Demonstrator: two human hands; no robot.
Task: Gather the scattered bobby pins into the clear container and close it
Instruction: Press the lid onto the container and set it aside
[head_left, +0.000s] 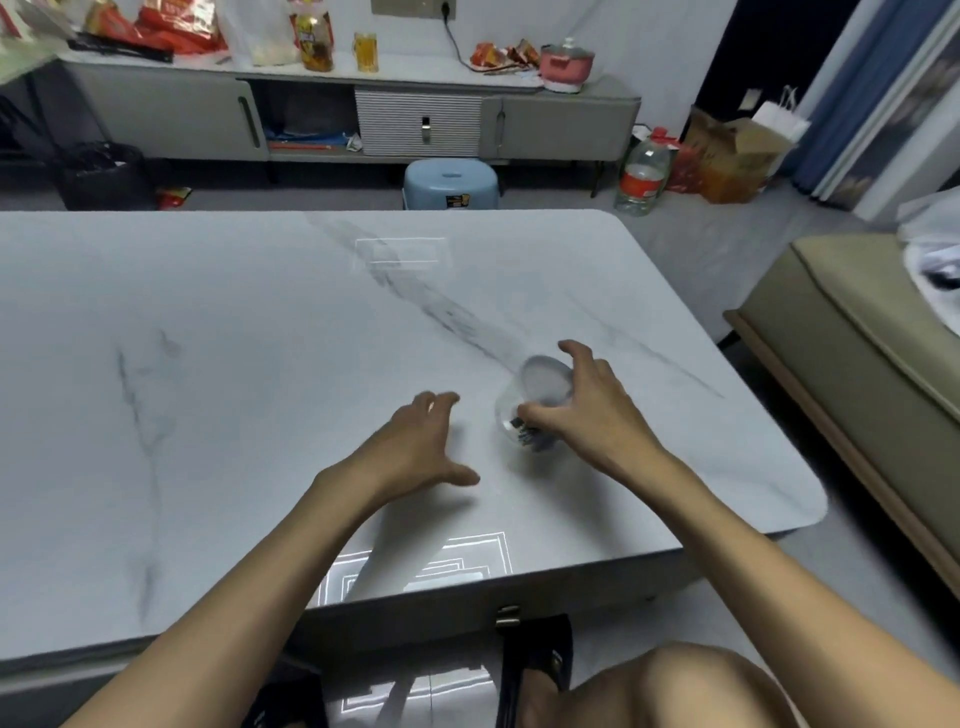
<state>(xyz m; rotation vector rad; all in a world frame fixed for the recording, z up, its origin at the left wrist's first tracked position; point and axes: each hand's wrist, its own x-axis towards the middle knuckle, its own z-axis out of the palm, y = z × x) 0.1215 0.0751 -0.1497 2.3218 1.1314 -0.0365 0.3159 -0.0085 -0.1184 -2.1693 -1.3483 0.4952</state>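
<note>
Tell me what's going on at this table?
A person is tidying up bobby pins. The dark pins already lie inside the clear container on the white table. The right hand holds the lid tilted over the container's mouth, so it does not look shut yet. The left hand hovers open beside it, touching nothing.

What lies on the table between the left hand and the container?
Nothing. In the head view only bare table shows between the left hand and the container, which the right hand holds.

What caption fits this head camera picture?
Right hand grips the clear container holding bobby pins; left hand open beside it.
</note>
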